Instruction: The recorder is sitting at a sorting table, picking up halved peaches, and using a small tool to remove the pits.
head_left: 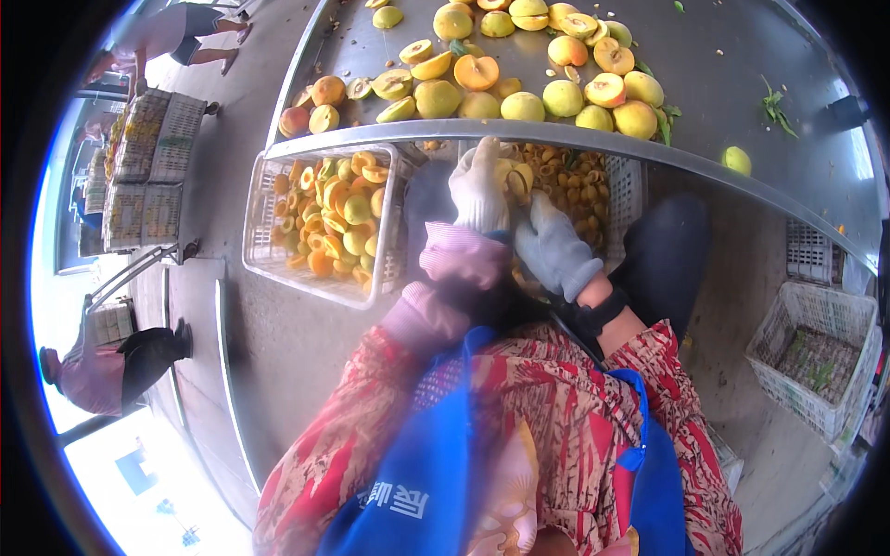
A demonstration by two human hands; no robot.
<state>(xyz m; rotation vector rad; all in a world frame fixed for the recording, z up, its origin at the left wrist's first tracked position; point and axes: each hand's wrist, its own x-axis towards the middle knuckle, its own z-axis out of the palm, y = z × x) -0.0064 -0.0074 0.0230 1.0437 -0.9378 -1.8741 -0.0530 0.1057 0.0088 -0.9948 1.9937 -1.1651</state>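
Just below the edge of the metal table, my left hand [479, 193] in a white knitted glove is closed on a yellow peach [515, 179], partly hidden by the glove. My right hand [553, 246], in a greyish glove with a dark band at the wrist, is closed close beside that peach. What its fingers hold is hidden. Beneath and behind both hands is a crate of small brownish-orange fruit pieces [582, 193]. Whole and halved peaches [477, 74] lie on the table beyond my hands.
A white crate [382, 264] of peach halves stands left of my knees. The metal table [732, 65] has a raised rim [686, 165]. At right sits a crate [805, 371] with leaf debris. People and stacked crates [144, 176] are at far left.
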